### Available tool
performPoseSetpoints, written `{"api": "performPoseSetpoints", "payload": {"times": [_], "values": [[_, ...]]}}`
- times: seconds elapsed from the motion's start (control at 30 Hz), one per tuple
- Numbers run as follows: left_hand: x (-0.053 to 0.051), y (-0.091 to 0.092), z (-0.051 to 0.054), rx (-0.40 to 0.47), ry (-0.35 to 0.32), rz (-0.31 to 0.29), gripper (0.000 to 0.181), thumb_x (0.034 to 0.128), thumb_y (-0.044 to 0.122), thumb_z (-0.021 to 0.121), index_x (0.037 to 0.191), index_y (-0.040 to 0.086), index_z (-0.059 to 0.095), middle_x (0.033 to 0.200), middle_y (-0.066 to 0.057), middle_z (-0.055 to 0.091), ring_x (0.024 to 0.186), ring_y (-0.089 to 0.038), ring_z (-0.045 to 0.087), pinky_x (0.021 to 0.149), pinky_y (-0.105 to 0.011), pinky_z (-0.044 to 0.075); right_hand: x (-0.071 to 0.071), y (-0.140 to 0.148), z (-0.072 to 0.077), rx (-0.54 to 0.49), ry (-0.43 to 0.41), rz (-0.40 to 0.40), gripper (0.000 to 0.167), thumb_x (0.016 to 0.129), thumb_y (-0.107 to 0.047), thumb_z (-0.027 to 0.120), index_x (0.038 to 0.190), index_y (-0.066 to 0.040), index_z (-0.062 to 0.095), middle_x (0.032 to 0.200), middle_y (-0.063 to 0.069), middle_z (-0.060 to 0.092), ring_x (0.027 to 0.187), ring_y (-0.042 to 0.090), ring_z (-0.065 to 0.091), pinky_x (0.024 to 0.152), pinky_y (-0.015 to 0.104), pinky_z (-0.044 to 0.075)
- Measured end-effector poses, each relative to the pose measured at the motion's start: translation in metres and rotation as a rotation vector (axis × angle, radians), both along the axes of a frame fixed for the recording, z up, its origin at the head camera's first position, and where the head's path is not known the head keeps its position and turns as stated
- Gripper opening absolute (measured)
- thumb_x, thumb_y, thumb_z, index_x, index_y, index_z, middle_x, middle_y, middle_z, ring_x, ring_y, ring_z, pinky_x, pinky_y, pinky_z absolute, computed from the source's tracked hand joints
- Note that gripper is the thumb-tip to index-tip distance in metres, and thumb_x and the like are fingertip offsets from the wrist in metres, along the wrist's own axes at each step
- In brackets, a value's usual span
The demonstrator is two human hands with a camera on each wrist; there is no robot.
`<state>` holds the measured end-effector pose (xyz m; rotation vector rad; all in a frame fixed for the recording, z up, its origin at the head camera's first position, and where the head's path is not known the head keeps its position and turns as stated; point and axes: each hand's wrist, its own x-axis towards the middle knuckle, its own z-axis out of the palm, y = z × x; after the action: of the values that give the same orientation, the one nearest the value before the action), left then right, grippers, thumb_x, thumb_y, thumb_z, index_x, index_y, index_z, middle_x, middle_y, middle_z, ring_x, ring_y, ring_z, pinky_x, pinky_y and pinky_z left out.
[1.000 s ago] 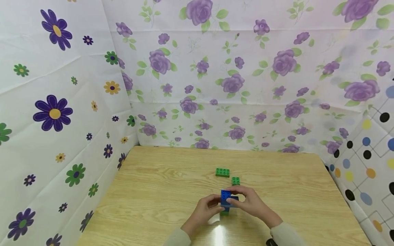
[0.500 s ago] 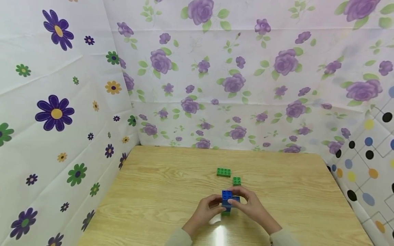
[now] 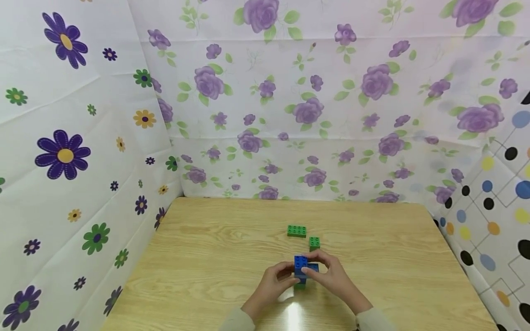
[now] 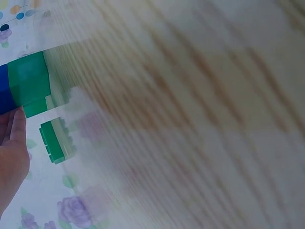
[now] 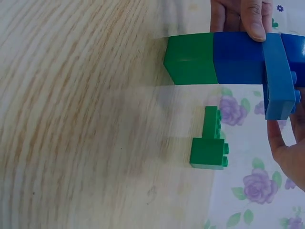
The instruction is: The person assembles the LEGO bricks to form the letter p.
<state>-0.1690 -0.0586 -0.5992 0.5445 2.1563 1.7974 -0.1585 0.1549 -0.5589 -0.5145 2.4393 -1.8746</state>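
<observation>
A stack stands on the table: a green brick point(image 5: 190, 59) at the bottom, a blue brick point(image 5: 238, 57) above it, then a lighter blue brick point(image 5: 279, 81) jutting right, and a dark blue brick point(image 3: 300, 264) on top. My left hand point(image 3: 268, 287) grips the stack from the left, its thumb on the middle blue brick in the right wrist view. My right hand point(image 3: 336, 277) pinches the upper bricks, thumb in front and fingers behind. In the left wrist view, only part of a hand point(image 4: 14, 155) shows beside the stack.
Behind the stack, a small green brick point(image 3: 314, 242) and a longer green brick point(image 3: 296, 231) lie on the wooden table point(image 3: 219, 239). Patterned cloths point(image 3: 232, 161) hang behind the table and along both sides.
The head view has shifted slightly. Both hands keep nearly the same hold on the stack, and the loose green bricks stay in place.
</observation>
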Motion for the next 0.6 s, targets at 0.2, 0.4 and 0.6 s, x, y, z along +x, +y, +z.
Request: {"api": "performPoseSetpoints", "payload": {"times": [0.2, 0.4, 0.6], "values": [[0.002, 0.0018, 0.0029, 0.009, -0.039, 0.013, 0.038, 0.0889, 0.018, 0.07, 0.125, 0.013, 0.061, 0.123, -0.003, 0.063, 0.116, -0.019, 0.058, 0.099, -0.03, 0.049, 0.0031, -0.0021, -0.0055, -0.059, -0.04, -0.031, 0.027, 0.088, -0.019, 0.072, 0.113, -0.014, 0.065, 0.119, 0.002, 0.065, 0.108, 0.013, 0.059, 0.101, 0.056, 0.042], [0.0042, 0.0029, 0.0047, 0.001, -0.042, 0.034, 0.038, 0.0889, 0.017, 0.07, 0.125, 0.012, 0.061, 0.125, -0.004, 0.062, 0.118, -0.022, 0.057, 0.099, -0.031, 0.049, 0.0046, -0.0028, -0.0074, -0.056, -0.02, -0.027, 0.027, 0.09, -0.018, 0.07, 0.116, -0.015, 0.064, 0.12, 0.001, 0.065, 0.108, 0.014, 0.059, 0.102, 0.047, 0.045], [0.0048, 0.0029, 0.0065, -0.001, -0.046, 0.034, 0.041, 0.0896, 0.017, 0.07, 0.129, 0.012, 0.059, 0.129, -0.005, 0.06, 0.121, -0.024, 0.055, 0.1, -0.033, 0.048, 0.0034, -0.002, -0.0079, -0.053, -0.031, -0.026, 0.028, 0.09, -0.018, 0.07, 0.117, -0.015, 0.064, 0.12, 0.001, 0.065, 0.108, 0.013, 0.059, 0.102, 0.044, 0.044]]}}
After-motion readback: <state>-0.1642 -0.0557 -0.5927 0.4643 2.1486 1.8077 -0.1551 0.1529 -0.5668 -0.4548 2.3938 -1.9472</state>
